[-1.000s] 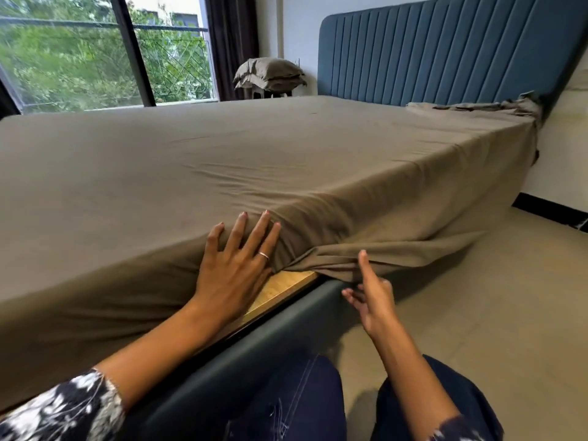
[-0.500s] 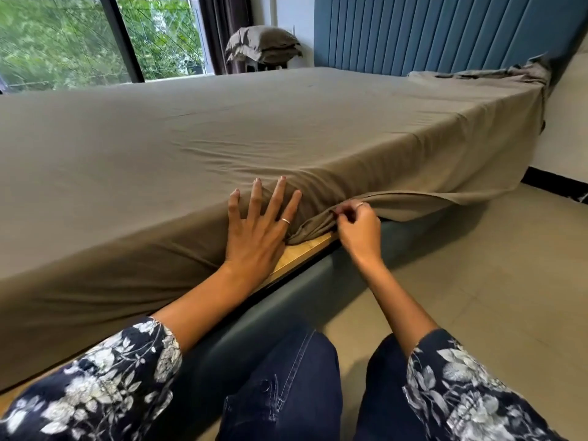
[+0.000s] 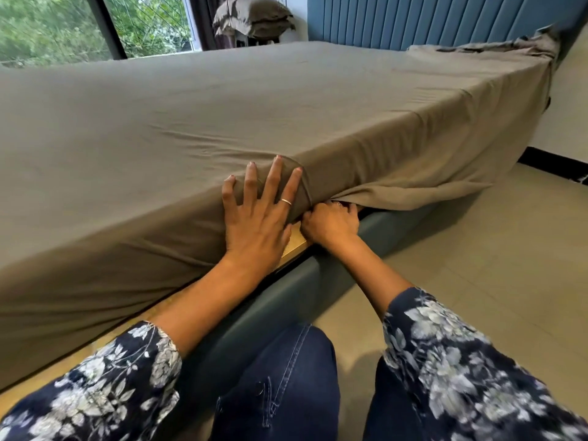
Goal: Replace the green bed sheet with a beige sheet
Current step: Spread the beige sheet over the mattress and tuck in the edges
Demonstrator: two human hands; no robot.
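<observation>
A beige-brown sheet [image 3: 222,116] covers the whole mattress. Along the near side it hangs loose over the blue bed frame [image 3: 286,300] to the right of my hands. My left hand [image 3: 257,221] presses flat on the mattress's side, fingers spread, holding the sheet against it. My right hand [image 3: 331,222] is at the lower mattress edge just beside it, fingers curled into the sheet's hanging edge and partly hidden under the fabric. A strip of wooden bed base [image 3: 294,246] shows between the hands. No green sheet is in view.
A blue padded headboard [image 3: 429,20] stands at the far end, with bunched sheet [image 3: 496,47] at that corner. Pillows [image 3: 253,17] are stacked on a stool by the window [image 3: 79,23]. Tiled floor [image 3: 477,265] lies to my right. My knees are against the frame.
My right hand rose from below the sheet's hanging fold, took its edge and pushed in toward the mattress bottom beside my left hand. My left hand stayed pressed on the mattress side.
</observation>
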